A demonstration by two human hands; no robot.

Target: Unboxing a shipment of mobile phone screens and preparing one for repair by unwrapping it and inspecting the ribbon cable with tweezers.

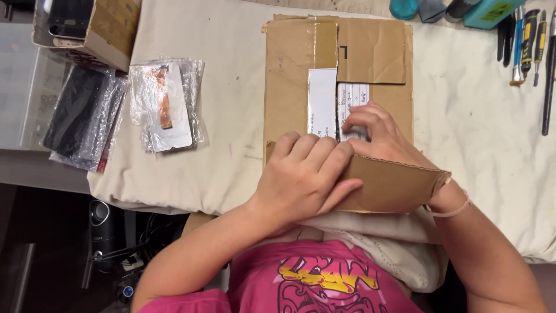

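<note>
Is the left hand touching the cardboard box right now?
Touching. The head view shows the left hand lying flat on the cardboard box, fingers curled over the edge of its near flap, with no gap visible between them.

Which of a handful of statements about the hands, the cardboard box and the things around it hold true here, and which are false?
1. Both hands rest on the cardboard box. True.
2. The left hand holds a screwdriver. False: it lies over the near flap, holding no tool.
3. The fingers of the right hand touch the white label. True.
4. The hand tools lie on top of the box. False: they lie on the cloth to its right.
5. Clear plastic bags lie left of the box. True.
</note>
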